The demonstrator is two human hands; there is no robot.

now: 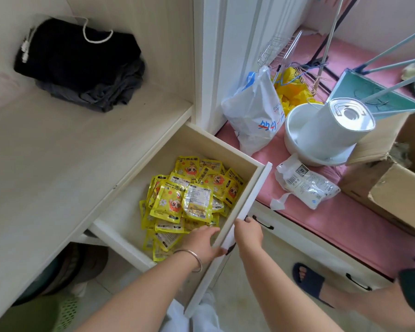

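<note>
Two bare forearms are reaching down to an open pale wooden drawer [254, 188]. The left hand [203, 240], wearing a thin silver bangle [194, 257], is resting inside the drawer, its fingers [210, 230] lying straight and close together over a heap of yellow printed foil packets [189, 200] piled against the drawer's front panel. The right hand [248, 232] is gripping that panel from outside, fingers curling round its edge. Folded black and grey clothes [82, 68] are lying on the shelf [58, 152] above the drawer.

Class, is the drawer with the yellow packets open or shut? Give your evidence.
Open: the drawer stands pulled out from under the shelf, its yellow packets show, and the left hand reaches inside.
</note>
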